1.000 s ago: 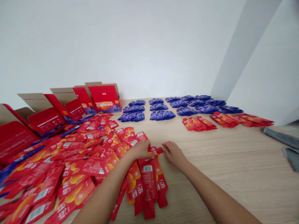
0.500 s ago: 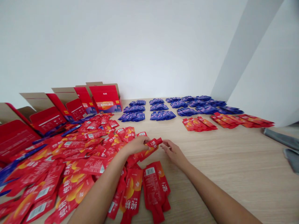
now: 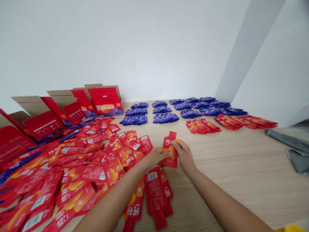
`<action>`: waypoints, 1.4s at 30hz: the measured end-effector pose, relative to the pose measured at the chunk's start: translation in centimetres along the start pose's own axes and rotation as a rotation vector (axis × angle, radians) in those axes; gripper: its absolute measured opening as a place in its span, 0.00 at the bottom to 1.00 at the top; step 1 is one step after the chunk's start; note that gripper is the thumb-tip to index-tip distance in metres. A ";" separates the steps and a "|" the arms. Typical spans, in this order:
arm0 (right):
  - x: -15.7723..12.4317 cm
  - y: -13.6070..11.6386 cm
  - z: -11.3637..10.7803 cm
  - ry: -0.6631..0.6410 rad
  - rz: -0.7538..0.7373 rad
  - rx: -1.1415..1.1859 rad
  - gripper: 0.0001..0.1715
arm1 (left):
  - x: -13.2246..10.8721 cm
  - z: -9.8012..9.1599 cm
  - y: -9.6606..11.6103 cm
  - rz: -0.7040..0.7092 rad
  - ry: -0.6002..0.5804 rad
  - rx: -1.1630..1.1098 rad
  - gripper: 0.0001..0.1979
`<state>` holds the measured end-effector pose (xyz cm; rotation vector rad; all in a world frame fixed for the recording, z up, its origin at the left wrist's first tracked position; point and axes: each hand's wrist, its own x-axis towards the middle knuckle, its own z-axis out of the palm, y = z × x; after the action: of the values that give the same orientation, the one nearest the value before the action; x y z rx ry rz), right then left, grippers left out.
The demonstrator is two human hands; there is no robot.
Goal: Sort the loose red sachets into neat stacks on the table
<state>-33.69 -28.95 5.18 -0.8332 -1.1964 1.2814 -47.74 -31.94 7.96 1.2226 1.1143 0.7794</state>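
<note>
Between my two hands a red spouted pouch stands nearly upright, its narrow neck pointing up and its orange fruit print facing me. My left hand pinches its lower left side, thumb across the front. My right hand grips the right edge, thumb on the front near the top. Whether more pouches sit behind it is hidden. Just below, a few red pouches lie on the table with necks toward me. A large loose heap of red pouches spreads to the left, partly covered by my left forearm.
Opened red cartons stand along the back left. Blue-purple pouches lie in several fanned groups at the back, with red pouch groups to their right. A grey object lies at the right edge of the wooden table.
The pouch has come away from the heap and turned from slanting to nearly upright. My right hand has closed on its edge. The view has shifted slightly.
</note>
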 end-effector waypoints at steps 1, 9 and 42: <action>0.0 -0.1 0.0 0.024 -0.014 -0.015 0.20 | -0.2 0.1 0.0 -0.019 -0.065 -0.027 0.17; 0.1 0.1 0.4 -0.101 0.059 -0.097 0.24 | 0.5 0.1 -0.4 0.108 0.124 -0.055 0.13; 2.7 1.6 -3.9 -0.184 -0.411 -1.229 0.10 | 0.6 -5.1 -1.9 0.132 0.279 1.598 0.19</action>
<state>-30.61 -25.47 3.27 -1.2181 -2.1985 0.1690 -52.59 -30.10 6.12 2.5317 1.9893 -0.0341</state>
